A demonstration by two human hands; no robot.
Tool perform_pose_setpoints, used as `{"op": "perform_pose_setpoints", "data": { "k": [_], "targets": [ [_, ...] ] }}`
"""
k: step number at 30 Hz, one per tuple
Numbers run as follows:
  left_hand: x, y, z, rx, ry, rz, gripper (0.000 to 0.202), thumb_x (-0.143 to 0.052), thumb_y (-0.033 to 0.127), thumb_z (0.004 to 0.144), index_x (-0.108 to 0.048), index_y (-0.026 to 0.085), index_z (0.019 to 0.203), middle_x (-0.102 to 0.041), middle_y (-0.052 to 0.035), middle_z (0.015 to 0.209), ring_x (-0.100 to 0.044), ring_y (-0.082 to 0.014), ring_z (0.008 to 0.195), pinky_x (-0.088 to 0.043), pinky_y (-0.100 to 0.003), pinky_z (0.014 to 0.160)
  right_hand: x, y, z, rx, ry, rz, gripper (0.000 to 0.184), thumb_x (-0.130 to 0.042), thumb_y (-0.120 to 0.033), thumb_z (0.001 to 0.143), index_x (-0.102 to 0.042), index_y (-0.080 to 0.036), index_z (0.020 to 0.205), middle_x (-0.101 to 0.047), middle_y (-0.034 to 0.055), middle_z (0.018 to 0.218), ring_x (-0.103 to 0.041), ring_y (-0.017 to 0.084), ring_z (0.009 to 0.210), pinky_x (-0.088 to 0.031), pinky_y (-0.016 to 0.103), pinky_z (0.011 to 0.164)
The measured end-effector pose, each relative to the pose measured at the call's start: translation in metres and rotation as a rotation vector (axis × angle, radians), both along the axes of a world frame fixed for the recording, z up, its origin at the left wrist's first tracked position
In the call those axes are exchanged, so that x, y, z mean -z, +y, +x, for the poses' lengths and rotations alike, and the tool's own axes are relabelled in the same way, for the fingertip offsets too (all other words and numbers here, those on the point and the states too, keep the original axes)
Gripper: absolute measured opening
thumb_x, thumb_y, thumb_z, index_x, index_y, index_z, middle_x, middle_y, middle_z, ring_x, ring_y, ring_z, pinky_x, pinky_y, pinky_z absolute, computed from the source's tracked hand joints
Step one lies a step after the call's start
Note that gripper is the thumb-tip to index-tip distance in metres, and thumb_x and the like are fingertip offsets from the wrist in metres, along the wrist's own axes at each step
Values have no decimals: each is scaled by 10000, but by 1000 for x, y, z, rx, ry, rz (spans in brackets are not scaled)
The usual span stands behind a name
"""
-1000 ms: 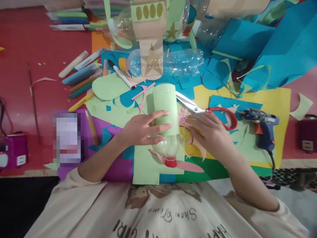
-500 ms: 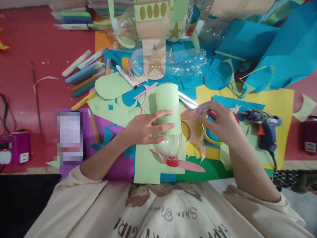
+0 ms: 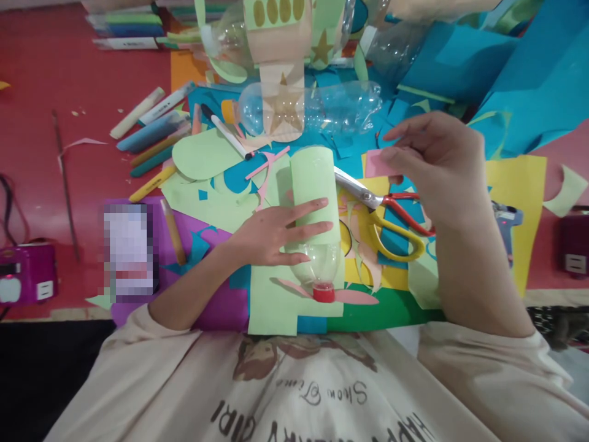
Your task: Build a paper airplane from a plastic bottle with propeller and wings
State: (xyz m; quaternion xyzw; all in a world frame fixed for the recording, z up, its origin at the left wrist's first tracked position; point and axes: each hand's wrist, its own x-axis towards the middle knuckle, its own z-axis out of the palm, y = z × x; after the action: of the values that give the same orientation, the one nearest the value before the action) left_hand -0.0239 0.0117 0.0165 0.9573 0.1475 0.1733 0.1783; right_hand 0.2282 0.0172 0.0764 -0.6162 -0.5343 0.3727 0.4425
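Note:
A clear plastic bottle [image 3: 317, 261] with a red cap lies cap towards me, wrapped in light green paper [image 3: 313, 184]. My left hand [image 3: 276, 233] lies over it, fingers stretched across the green wrap, holding it down. My right hand [image 3: 437, 166] is raised above the paper pile, fingers pinched on a small pink paper piece [image 3: 377, 164]. Two pairs of scissors, red-handled [image 3: 400, 205] and yellow-handled [image 3: 396, 236], lie just right of the bottle, below my right hand. A pink paper propeller shape [image 3: 359, 298] sits under the cap.
Sheets and scraps of blue, yellow, green and purple paper cover the mat. A second clear bottle [image 3: 313, 110] lies behind. Markers and pens [image 3: 151, 132] lie at the left. A blue glue gun [image 3: 504, 218] shows right of my forearm. A purple box [image 3: 25, 279] stands far left.
My right hand left the scissors, picked up a pink paper piece and rose up and to the right. The scissors now lie uncovered. My left hand stayed on the bottle.

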Motion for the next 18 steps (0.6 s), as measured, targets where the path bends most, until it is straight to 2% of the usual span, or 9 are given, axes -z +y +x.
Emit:
{"op": "perform_pose_setpoints", "data": {
  "k": [4, 11, 14, 18],
  "targets": [
    [0, 0, 1, -1, -22, 39, 541, -260, 495, 991, -150, 329, 1494, -454, -103, 1455, -611, -242, 1178, -528, -317, 811, -8, 19, -12, -66, -43, -13, 238, -622, 35, 754, -570, -188, 687, -500, -94, 520, -454, 29, 452, -366, 192, 460],
    [0, -1, 2, -7, 0, 22, 571, -285, 499, 980, -105, 356, 1503, -446, -90, 1463, -641, -243, 1108, -526, -321, 797, -27, 35, -29, -187, -148, 39, 233, -582, 19, 772, -561, -180, 654, -481, -79, 540, -447, 32, 490, -340, 193, 490],
    [0, -1, 2, -7, -6, 28, 577, -286, 501, 981, -95, 357, 1506, -450, -92, 1462, -669, -215, 1022, -514, -306, 776, -27, 36, -32, -218, -216, 60, 229, -522, 55, 727, -587, -155, 661, -509, -72, 588, -416, 20, 531, -299, 186, 515],
    [-2, -1, 1, 4, -16, 50, 565, -288, 473, 992, -140, 305, 1510, -434, -121, 1475, -665, -206, 1014, -493, -294, 775, -20, 35, -35, -235, -308, 71, 203, -477, 16, 716, -596, -132, 643, -525, -69, 602, -410, 23, 588, -293, 184, 573]
  ]
}}
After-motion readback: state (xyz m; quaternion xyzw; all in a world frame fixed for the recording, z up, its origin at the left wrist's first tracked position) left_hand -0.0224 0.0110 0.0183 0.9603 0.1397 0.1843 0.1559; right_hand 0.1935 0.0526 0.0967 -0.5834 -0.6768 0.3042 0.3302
